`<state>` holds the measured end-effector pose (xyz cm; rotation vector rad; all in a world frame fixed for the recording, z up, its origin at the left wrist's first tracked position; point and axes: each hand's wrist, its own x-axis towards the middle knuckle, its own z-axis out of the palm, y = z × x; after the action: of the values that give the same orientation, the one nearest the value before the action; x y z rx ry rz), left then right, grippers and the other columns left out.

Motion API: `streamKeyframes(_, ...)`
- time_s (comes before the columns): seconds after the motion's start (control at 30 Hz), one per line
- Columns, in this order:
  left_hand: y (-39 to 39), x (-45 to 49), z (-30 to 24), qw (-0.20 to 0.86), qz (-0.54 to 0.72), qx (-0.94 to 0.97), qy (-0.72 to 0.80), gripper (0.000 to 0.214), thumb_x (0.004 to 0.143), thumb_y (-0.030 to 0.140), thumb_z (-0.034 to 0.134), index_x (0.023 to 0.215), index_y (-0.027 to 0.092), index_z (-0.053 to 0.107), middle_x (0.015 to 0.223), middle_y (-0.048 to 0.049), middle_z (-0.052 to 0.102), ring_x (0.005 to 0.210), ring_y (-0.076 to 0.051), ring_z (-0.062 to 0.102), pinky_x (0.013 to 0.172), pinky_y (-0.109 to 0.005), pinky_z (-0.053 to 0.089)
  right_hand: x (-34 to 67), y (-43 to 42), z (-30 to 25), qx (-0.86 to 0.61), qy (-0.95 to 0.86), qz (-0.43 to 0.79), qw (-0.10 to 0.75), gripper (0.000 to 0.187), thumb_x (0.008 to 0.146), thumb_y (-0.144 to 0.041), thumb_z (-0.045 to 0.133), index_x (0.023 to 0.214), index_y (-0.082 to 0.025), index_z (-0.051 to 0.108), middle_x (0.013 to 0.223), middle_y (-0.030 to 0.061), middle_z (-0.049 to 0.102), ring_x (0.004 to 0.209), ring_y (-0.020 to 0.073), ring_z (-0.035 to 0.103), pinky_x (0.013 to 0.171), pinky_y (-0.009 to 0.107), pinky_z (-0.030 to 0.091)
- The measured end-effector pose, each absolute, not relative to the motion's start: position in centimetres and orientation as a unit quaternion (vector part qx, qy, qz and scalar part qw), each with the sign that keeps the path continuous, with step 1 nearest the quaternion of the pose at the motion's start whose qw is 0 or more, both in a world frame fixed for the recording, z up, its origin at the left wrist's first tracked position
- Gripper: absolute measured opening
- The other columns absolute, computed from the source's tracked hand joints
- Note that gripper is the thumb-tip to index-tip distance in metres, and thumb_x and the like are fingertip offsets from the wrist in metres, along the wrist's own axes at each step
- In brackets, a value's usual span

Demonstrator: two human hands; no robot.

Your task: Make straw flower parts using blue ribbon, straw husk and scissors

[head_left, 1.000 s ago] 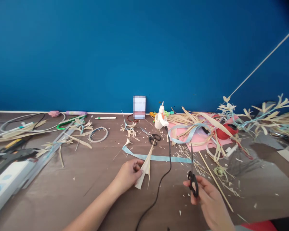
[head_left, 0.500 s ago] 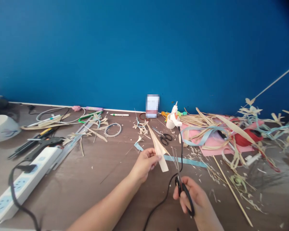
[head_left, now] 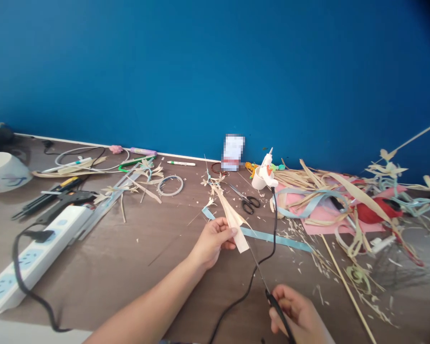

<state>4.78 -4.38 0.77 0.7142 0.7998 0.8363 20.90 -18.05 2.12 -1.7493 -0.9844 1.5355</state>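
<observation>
Between thumb and fingers, my left hand (head_left: pixel 215 241) pinches a pale straw-coloured strip (head_left: pixel 232 217), which runs away from me to a narrow end. My right hand (head_left: pixel 297 313) is closed around the black handles of a pair of scissors (head_left: pixel 260 267). Seen edge-on, the blades point up and left, with their tips at the strip's near end; I cannot tell if they touch it. Behind the hands, a flat light-blue ribbon (head_left: pixel 283 239) lies on the table. A second pair of scissors (head_left: pixel 249 203) with black handles rests farther back.
A white glue gun (head_left: pixel 267 172) stands in a small cup, its black cord (head_left: pixel 249 284) crossing the table. Straw strips and ribbons lie over pink sheets (head_left: pixel 317 225) at right. At left are a white power strip (head_left: pixel 39 253), a black glue gun (head_left: pixel 66 203) and a bowl (head_left: pixel 7 174).
My right hand has lowered and shifted slightly right, and the scissors have turned edge-on with their tips at the strip's near end. My left hand keeps its pinch. The view has shifted slightly.
</observation>
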Motion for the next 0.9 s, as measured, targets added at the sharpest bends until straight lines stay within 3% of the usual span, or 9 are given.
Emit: streamKeyframes(0.9, -4.8, 5.0, 0.6, 0.778, 0.360, 0.351, 0.377, 0.030, 0.059, 0.029, 0.070, 0.076, 0.012, 0.052, 0.058, -0.0006, 0.061, 0.046, -0.007, 0.055, 0.043, -0.014, 0.044, 20.6, -17.5, 1.2, -0.675, -0.363, 0.565, 0.307, 0.020, 0.058, -0.025, 0.061, 0.056, -0.019, 0.042, 0.039, -0.0079, 0.048, 0.035, 0.0056, 0.041, 0.040, 0.017, 0.024)
